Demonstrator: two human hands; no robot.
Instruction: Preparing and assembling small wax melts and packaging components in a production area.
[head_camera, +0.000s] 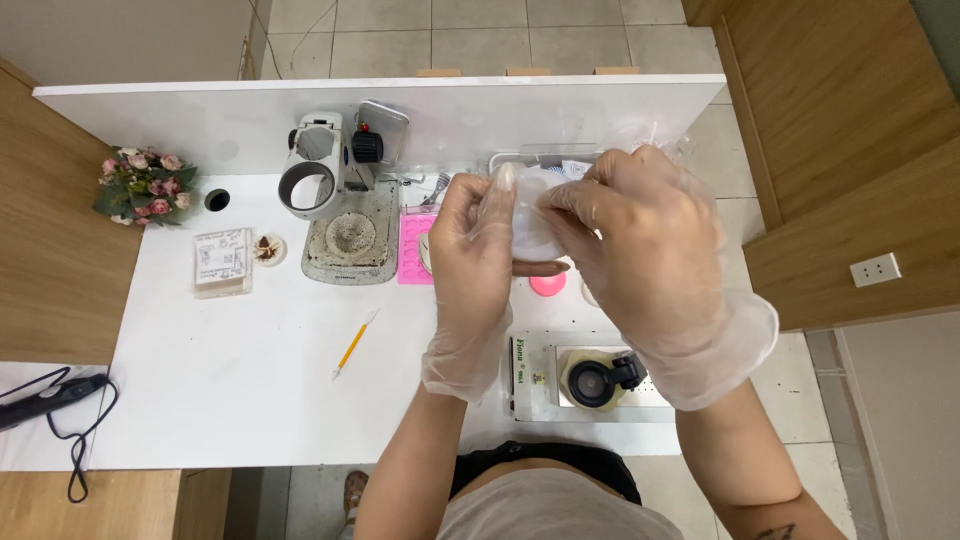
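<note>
From the head camera, a small square package (222, 262) with a white printed label lies flat near the left edge of the white table (250, 380), just beside a little round dish (268, 249) of brownish bits; a white rectangular base (585, 378) with a green-and-white label strip on its left end sits at the near edge, carrying one black round lens piece. One microscope (330, 165), one pink mould tray (414, 247), one pink round lid (547, 285), one yellow-handled pick (353, 345), one bunch of pink flowers (146, 186) and one black corded tool (50, 398) are in sight. Both hands wear clear disposable gloves. The left hand (475, 250) and right hand (640, 235) meet above the table's middle, fingers pinched together on one small translucent round container (533, 215), pale and cloudy, largely hidden by the fingers.
</note>
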